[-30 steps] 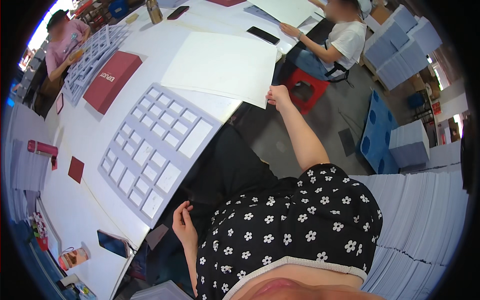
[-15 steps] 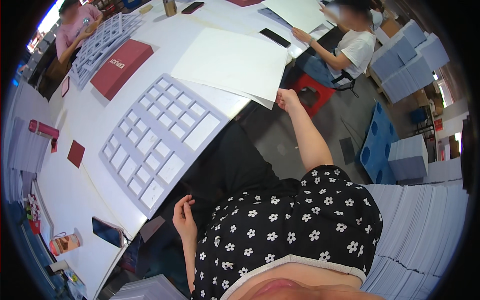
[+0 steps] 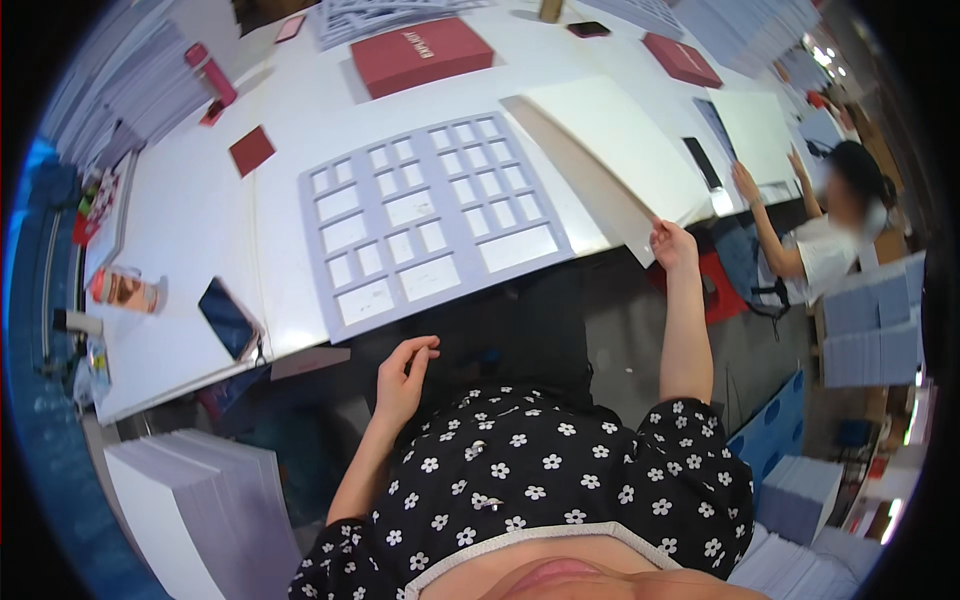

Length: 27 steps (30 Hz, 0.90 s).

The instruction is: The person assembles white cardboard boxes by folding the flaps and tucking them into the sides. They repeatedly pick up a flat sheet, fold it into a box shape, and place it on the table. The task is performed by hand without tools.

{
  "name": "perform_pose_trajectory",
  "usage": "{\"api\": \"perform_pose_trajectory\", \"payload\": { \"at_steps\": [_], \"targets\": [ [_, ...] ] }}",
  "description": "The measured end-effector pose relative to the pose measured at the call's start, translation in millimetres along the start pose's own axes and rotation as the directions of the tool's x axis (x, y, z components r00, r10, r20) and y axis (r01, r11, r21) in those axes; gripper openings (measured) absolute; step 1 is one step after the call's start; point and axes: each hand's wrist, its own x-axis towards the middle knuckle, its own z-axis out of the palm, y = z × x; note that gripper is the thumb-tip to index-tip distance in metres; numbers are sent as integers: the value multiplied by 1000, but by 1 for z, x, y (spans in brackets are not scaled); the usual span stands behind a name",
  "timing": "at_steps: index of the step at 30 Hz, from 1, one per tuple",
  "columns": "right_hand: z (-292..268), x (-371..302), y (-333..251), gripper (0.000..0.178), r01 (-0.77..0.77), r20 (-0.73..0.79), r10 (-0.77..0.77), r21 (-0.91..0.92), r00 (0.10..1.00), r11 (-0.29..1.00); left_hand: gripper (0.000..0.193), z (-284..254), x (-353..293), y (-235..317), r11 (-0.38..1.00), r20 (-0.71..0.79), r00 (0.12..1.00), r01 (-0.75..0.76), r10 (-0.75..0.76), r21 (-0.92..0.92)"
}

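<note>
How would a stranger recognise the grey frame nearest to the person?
Start from the white table and its near edge. The grey frame lies flat there, left of the white sheet in the right hand. Unlike the lattices overlapping at the far side, it lies apart.

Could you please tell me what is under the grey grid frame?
Through openings in the grey grid frame, a white surface shows, apparently the table. Anything else beneath it is covered and cannot be seen.
</note>
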Motion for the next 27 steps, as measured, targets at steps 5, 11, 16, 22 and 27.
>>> {"api": "perform_pose_trajectory", "payload": {
  "at_steps": [5,11,16,22,27],
  "targets": [
    [42,-39,20,10,45,206,-63,89,976,995,26,-18,5,11,990,-48,998,37,-44,-138],
    [79,-113,40,14,39,656,84,-171,750,984,48,-81,46,29,794,-168,981,-28,-93,-607],
    [114,-147,54,26,271,658,158,-500,737,822,85,-168,48,54,557,186,956,29,228,-830],
    [102,-135,55,26,395,691,200,-599,695,696,45,-147,44,71,940,-180,962,141,-204,-311],
    [109,-125,61,28,567,757,66,-541,650,621,34,-143,44,63,961,-168,967,149,-191,-233]
  ]
}}
